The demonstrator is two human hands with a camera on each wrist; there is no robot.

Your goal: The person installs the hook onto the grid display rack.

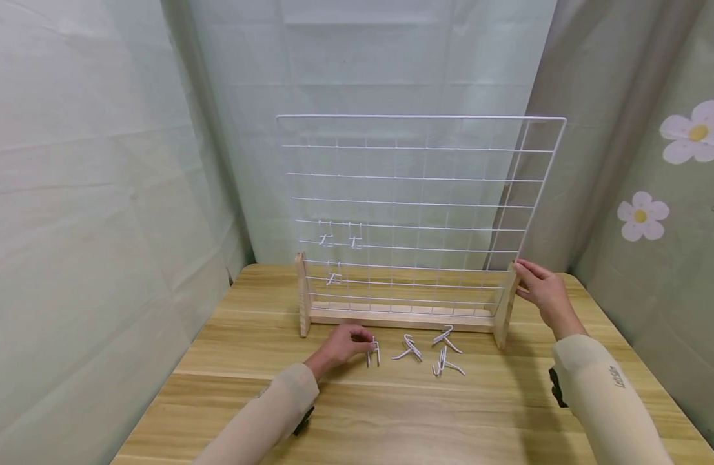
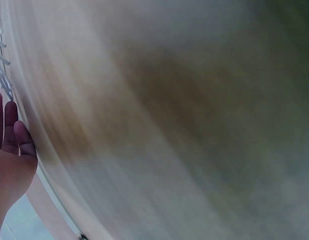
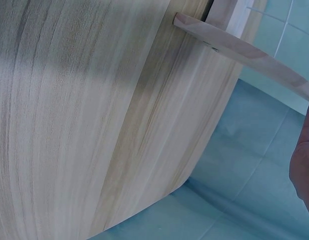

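A white wire grid rack [image 1: 421,177] stands upright in a wooden base [image 1: 400,318]. Three white hooks hang on its left part, among them an upper hook [image 1: 354,239] and a lower one [image 1: 334,276]. My left hand [image 1: 341,347], low in front of the base, pinches a white wire hook [image 1: 376,354] at the table surface. At the far right, my right hand [image 1: 543,294] grips the top of the wooden side post [image 1: 506,307]. The right wrist view shows that post [image 3: 244,52] and part of my right hand [image 3: 303,167].
Three loose white hooks lie on the table before the base: one in the middle [image 1: 409,349], one behind [image 1: 447,338] and one nearer [image 1: 447,363]. Pale curtains [image 1: 386,64] enclose the wooden table [image 1: 415,420] at the back and sides.
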